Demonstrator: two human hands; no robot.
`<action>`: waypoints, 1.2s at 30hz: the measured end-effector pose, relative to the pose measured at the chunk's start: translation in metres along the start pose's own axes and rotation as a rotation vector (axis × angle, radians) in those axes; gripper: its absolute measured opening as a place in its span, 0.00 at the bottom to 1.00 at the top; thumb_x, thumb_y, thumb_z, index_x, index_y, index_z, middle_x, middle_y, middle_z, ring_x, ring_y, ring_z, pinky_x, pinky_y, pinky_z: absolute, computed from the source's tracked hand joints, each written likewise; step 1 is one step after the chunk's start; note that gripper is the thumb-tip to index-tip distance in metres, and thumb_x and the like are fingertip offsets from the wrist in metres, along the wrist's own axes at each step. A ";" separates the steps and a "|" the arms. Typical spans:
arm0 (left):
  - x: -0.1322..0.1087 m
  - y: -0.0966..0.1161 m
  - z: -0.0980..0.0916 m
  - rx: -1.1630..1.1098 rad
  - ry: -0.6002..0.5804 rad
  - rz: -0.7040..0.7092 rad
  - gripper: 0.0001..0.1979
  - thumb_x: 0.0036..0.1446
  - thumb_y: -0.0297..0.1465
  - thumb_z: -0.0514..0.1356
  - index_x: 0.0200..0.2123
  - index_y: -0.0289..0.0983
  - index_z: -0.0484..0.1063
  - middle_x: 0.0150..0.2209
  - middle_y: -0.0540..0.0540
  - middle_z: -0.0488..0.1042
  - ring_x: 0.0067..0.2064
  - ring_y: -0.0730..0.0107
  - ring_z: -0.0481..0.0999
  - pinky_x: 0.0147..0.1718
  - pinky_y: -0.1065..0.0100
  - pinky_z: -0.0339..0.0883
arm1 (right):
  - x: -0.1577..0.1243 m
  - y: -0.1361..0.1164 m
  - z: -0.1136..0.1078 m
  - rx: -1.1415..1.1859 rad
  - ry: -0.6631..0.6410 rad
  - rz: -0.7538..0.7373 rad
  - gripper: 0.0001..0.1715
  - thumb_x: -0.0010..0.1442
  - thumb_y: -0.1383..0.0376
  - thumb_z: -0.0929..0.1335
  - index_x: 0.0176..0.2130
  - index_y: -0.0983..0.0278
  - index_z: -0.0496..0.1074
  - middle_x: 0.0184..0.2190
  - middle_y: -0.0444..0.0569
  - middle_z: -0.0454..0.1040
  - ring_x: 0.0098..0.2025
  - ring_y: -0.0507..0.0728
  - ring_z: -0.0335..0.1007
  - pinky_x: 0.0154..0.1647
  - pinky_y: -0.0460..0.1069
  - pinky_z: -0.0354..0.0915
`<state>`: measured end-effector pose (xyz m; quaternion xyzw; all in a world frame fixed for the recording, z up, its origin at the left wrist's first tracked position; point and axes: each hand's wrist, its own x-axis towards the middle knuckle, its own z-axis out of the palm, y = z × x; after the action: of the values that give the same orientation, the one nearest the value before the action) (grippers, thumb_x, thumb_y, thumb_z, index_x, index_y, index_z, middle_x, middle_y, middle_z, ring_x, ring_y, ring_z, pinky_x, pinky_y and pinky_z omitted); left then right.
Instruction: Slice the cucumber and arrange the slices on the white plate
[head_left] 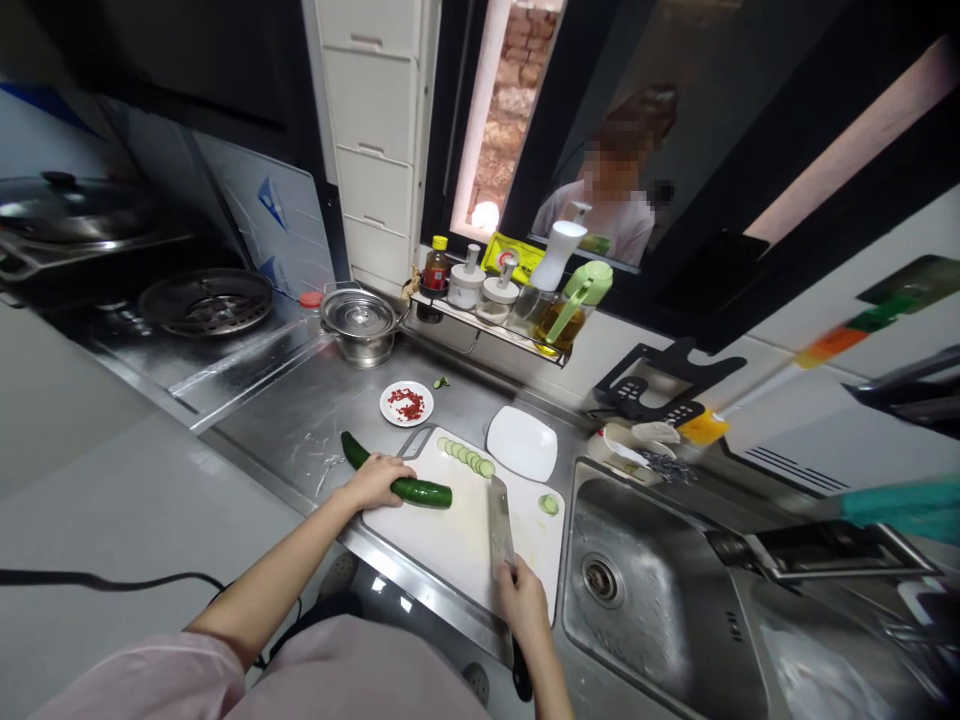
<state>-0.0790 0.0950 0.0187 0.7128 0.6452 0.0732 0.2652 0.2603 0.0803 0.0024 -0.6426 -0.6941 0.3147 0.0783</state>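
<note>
A long green cucumber lies across the left part of a white cutting board on the steel counter. My left hand is closed over its middle, pressing it down. My right hand grips the handle of a cleaver whose blade rests on the board, pointing away from me, to the right of the cucumber's cut end. A row of cucumber slices lies at the board's far edge, and one more slice sits near the right edge.
A white square plate and a small dish of red chilli stand behind the board. The sink is to the right. A steel pot, a condiment rack and the stove are farther back.
</note>
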 end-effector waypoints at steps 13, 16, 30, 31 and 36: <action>0.017 -0.022 -0.018 -0.004 0.191 -0.333 0.26 0.48 0.40 0.64 0.52 0.50 0.71 0.50 0.47 0.76 0.53 0.55 0.71 0.50 0.60 0.59 | 0.000 -0.001 -0.005 -0.031 0.021 0.037 0.21 0.62 0.58 0.56 0.40 0.63 0.73 0.34 0.53 0.79 0.38 0.59 0.75 0.35 0.45 0.61; 0.021 -0.025 -0.021 0.005 0.210 -0.377 0.25 0.49 0.40 0.64 0.53 0.50 0.71 0.50 0.46 0.75 0.53 0.54 0.71 0.50 0.60 0.59 | -0.002 0.000 -0.004 -0.010 0.025 0.036 0.22 0.62 0.58 0.56 0.40 0.63 0.73 0.33 0.53 0.79 0.37 0.58 0.75 0.34 0.45 0.61; 0.033 -0.040 -0.018 0.051 0.203 -0.414 0.26 0.49 0.42 0.62 0.54 0.50 0.69 0.52 0.45 0.74 0.55 0.53 0.70 0.49 0.57 0.59 | 0.004 0.012 -0.015 -0.027 0.042 0.078 0.23 0.62 0.57 0.56 0.41 0.64 0.73 0.35 0.54 0.79 0.38 0.58 0.75 0.35 0.45 0.62; 0.033 -0.041 -0.018 0.057 0.201 -0.416 0.26 0.49 0.41 0.62 0.54 0.50 0.69 0.52 0.45 0.74 0.54 0.53 0.70 0.49 0.57 0.59 | 0.005 0.012 -0.016 -0.025 0.044 0.074 0.22 0.62 0.57 0.56 0.41 0.64 0.74 0.35 0.53 0.79 0.38 0.58 0.75 0.35 0.45 0.61; 0.033 -0.046 -0.013 0.072 0.210 -0.420 0.26 0.50 0.42 0.63 0.53 0.49 0.68 0.50 0.45 0.75 0.53 0.53 0.71 0.49 0.57 0.58 | 0.009 0.009 -0.021 -0.020 0.051 0.065 0.22 0.61 0.57 0.57 0.39 0.65 0.74 0.33 0.53 0.79 0.35 0.58 0.74 0.32 0.45 0.60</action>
<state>-0.1196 0.1314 0.0000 0.5604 0.8055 0.0673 0.1805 0.2774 0.0952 0.0113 -0.6733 -0.6738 0.2937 0.0794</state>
